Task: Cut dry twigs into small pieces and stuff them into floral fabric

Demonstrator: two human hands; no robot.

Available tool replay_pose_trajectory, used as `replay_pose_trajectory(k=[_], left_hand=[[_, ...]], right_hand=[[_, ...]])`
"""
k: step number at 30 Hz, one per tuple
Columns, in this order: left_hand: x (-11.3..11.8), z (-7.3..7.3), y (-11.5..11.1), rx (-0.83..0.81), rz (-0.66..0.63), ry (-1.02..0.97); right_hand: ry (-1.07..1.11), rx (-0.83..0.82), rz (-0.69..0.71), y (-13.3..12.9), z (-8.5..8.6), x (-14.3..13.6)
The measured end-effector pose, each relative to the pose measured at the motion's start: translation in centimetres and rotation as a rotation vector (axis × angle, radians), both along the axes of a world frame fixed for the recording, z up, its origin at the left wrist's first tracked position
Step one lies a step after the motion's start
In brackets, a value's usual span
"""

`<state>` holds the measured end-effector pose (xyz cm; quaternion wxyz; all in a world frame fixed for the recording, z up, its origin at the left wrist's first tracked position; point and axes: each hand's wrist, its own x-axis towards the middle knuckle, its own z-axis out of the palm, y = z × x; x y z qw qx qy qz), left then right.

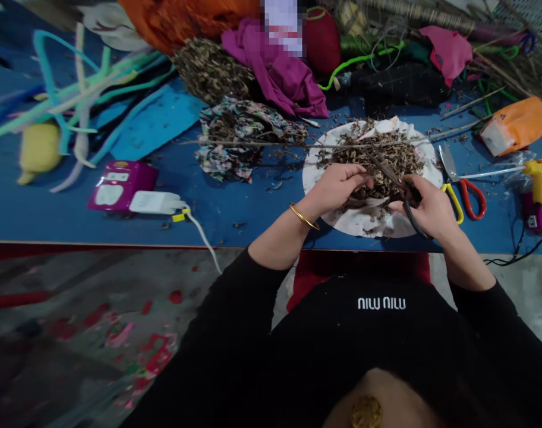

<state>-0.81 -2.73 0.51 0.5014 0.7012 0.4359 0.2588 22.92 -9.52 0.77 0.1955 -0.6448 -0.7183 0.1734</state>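
A round white cloth (313, 172) lies on the table under a heap of dried, crumbled leaves (393, 157). My right hand (429, 208) is closed on dark-handled scissors (393, 173), whose blades point up and left over the heap. At the heap's left side is my left hand (340, 187), with its fingers bent together among the leaf pieces. What those fingers pinch, if anything, is too small to make out. Just right of the cloth rest scissors with red and yellow handles (473, 199). A long thin twig (275, 144) crosses above the heap.
Along the back of the blue table (199, 220) lie purple cloth (280, 71), a patterned cloth (235, 142) and more dried leaves (211, 68). Pastel fuzzy stems (88, 101) and a purple box (123, 184) with a white charger (153, 202) are left. A yellow glue gun (541, 178) is right.
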Motion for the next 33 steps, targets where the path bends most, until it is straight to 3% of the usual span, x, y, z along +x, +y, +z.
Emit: replay_pose_trajectory(k=[9, 23, 33], left_hand=[[0.0, -0.3, 0.2, -0.140, -0.044, -0.030], [0.0, -0.6, 0.6, -0.340, 0.011, -0.097], [0.3, -0.1, 0.5, -0.411, 0.020, -0.053]], right_hand=[[-0.085, -0.019, 0.090, 0.2, 0.2, 0.2], [-0.386, -0.168, 0.068, 0.4, 0.4, -0.8], [-0.451, -0.133, 0.050, 0.4, 0.0, -1.3]])
